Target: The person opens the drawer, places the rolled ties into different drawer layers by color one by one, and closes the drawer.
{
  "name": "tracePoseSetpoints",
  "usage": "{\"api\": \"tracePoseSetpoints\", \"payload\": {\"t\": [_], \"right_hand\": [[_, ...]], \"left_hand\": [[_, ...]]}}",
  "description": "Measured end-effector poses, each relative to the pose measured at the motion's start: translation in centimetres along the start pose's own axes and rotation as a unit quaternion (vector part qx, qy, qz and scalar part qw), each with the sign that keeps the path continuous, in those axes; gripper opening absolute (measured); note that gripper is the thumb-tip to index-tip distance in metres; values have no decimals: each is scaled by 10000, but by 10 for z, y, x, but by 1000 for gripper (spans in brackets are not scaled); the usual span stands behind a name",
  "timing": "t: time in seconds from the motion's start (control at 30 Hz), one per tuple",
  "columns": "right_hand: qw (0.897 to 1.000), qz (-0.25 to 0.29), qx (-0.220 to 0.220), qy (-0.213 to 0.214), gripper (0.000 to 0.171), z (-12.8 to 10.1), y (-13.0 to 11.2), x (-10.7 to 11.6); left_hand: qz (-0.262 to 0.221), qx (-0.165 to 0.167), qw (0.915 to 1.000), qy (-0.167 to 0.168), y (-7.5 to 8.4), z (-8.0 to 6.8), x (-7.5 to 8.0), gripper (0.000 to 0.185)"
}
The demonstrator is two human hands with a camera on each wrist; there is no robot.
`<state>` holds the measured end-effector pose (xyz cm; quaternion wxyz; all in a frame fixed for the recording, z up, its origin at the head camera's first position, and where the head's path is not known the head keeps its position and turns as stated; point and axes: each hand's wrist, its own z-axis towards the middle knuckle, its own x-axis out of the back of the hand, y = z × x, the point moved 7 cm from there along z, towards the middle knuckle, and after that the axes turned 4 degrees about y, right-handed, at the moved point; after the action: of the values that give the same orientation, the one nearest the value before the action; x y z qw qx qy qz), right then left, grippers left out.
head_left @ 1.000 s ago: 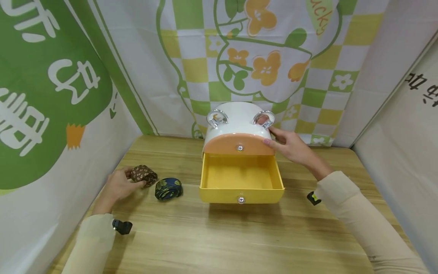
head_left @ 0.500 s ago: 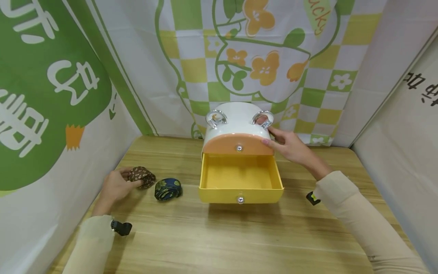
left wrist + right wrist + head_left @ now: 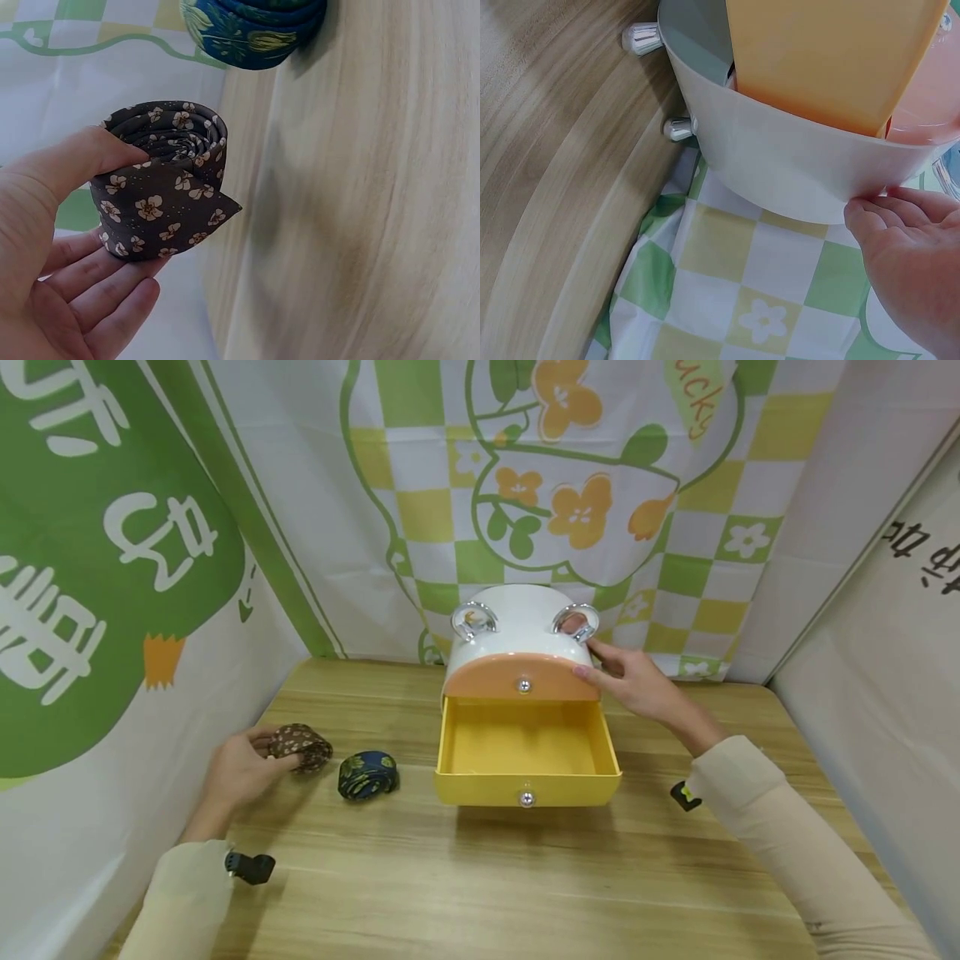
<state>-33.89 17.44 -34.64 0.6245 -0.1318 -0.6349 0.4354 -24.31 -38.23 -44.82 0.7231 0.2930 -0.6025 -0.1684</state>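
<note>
The left hand (image 3: pixel 238 770) pinches a rolled brown floral tie (image 3: pixel 300 747) between thumb and fingers, well to the left of the storage box (image 3: pixel 521 635) on the desk (image 3: pixel 480 877). In the left wrist view the brown roll (image 3: pixel 166 184) sits against the fingers (image 3: pixel 105 289), apparently raised just off the desk. A rolled blue tie (image 3: pixel 367 774) lies between the brown one and the box. The right hand (image 3: pixel 637 681) rests with relaxed fingers against the box's right side, beside the orange upper drawer (image 3: pixel 522 675). The yellow lower drawer (image 3: pixel 527 787) stands pulled out towards the person.
</note>
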Motion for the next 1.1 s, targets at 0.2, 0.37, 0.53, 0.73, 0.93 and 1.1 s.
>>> {"api": "tracePoseSetpoints", "payload": {"t": [0.2, 0.37, 0.53, 0.73, 0.93, 1.1], "right_hand": [[10000, -3, -6, -32, 76, -1, -1, -1], [10000, -53, -33, -31, 77, -1, -1, -1], [10000, -84, -15, -40, 78, 0, -1, 0], [9998, -147, -135, -32, 79, -1, 1, 2], [9998, -164, -125, -56, 79, -1, 0, 2], [9999, -108, -112, -52, 78, 0, 0, 0]], "left_hand": [[79, -58, 10000, 10, 8, -5, 10, 81], [123, -279, 9995, 83, 19, -8, 14, 75], [127, -525, 9984, 183, 34, -9, 20, 71], [130, -673, 9975, 155, 56, -9, 26, 71], [55, -835, 9964, 148, 80, -10, 31, 71], [-83, -969, 9952, 148, 99, -13, 33, 68]]}}
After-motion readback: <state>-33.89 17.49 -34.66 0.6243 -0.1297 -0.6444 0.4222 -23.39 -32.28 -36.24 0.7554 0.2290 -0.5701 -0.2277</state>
